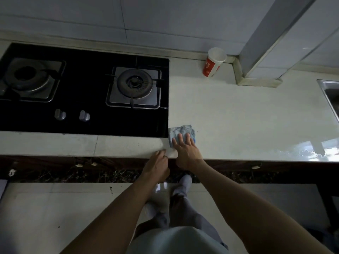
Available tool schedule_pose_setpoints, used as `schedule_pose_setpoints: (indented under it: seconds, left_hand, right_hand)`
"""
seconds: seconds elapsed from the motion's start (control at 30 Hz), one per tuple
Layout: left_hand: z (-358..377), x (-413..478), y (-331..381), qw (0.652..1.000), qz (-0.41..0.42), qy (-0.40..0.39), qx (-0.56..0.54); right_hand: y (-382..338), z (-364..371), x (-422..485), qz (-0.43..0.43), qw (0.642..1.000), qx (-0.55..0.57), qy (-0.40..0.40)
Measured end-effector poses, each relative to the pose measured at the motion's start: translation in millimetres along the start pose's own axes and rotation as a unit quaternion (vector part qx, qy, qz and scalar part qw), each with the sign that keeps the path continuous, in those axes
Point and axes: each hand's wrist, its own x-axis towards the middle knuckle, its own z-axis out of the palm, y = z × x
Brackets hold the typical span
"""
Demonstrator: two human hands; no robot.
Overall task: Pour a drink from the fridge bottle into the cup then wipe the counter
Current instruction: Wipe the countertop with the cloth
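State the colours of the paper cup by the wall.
Red with a white rim and inside, the paper cup, seen in the head view.

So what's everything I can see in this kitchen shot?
cup: one, red and white, back of the counter by the wall corner
cloth: one, blue-grey, on the counter beside the hob's front right corner
hob: one, black, two burners, two knobs, left
counter: one, pale, wet sheen at right
sink: one, steel, far right edge
left hand: one, curled at the counter's front edge
right hand: one, flat, fingers spread on the cloth
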Motion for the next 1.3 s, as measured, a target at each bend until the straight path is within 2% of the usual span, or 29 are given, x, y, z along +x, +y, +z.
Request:
schedule_pose_setpoints:
  seconds: [0.3,0.43,0.67,1.2,1.3]
  left_hand:
    - [-11,-3,-6,0.999,0.010,-0.034,-0.016]
    - [-12,-5,-6,0.999,0.023,-0.043,0.007]
    - [-12,-1,-9,0.999,0.003,-0.045,-0.029]
    - [-24,17,11,0.997,-0.041,-0.054,0.024]
    - [-20,22,15,0.999,-0.040,-0.017,0.014]
  right_hand:
    - [-23,23,-35,0.020,0.999,0.036,0.005]
    - [-28,33,-48,0.026,0.999,0.025,0.009]
    - [-26,28,-45,0.021,1.000,0.011,-0.008]
    - [4,-12,14,0.009,1.000,0.021,-0.020]
    - [15,-22,32,0.008,1.000,0.013,-0.016]
